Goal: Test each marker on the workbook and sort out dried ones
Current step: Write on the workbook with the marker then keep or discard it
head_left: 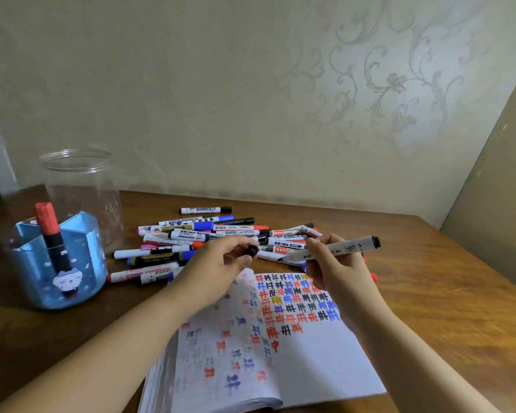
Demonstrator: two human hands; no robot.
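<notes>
Holding white-barrelled marker in right hand, tip leftward | left hand pinches black cap | open marked workbook directly below.

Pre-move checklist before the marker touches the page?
1. Cap off, held in left hand: ok.
2. Marker in right hand grip, tip down-left: ok.
3. Tip exposed above workbook: ok; wet or dry, cannot tell.
4. Blank space on the right page below the marks: ok.
5. Workbook open flat on table: ok.
6. Holder for sorted pens in reach at left, one marker in it: ok; which sort it takes, cannot tell.
</notes>
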